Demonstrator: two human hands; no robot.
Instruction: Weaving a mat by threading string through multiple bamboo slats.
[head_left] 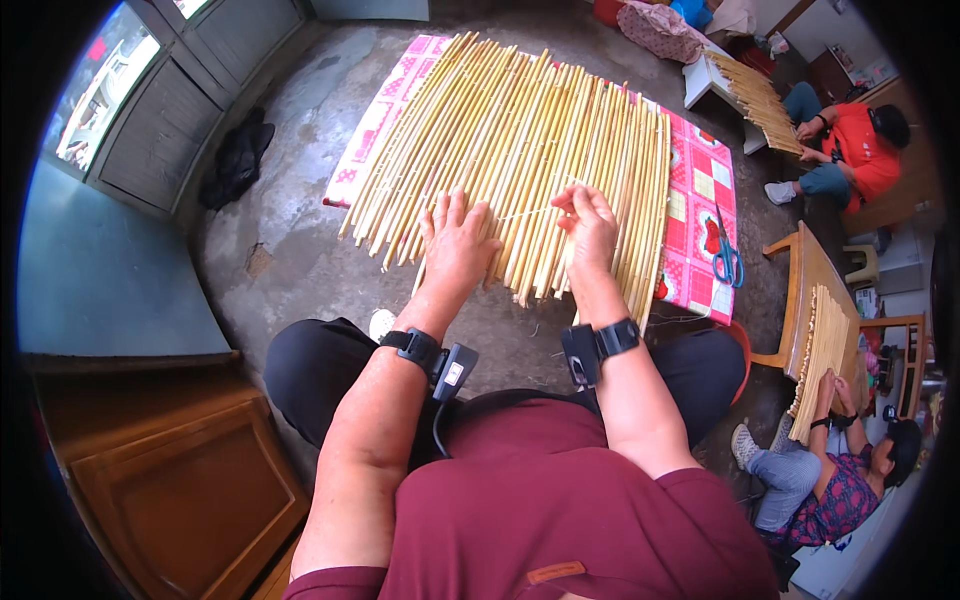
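A maroon short-sleeved shirt (560, 500) and black trousers (320, 375) are worn; black wristbands (418, 347) with small devices are strapped on.

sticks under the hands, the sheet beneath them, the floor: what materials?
Sticks: probably split bamboo or reed; pale yellow, matte, long and thin. The left hand presses them flat; the right hand pinches a thin pale string. Sheet: looks like printed plastic or oilcloth, red and pink checks. Floor: bare grey concrete, stained.
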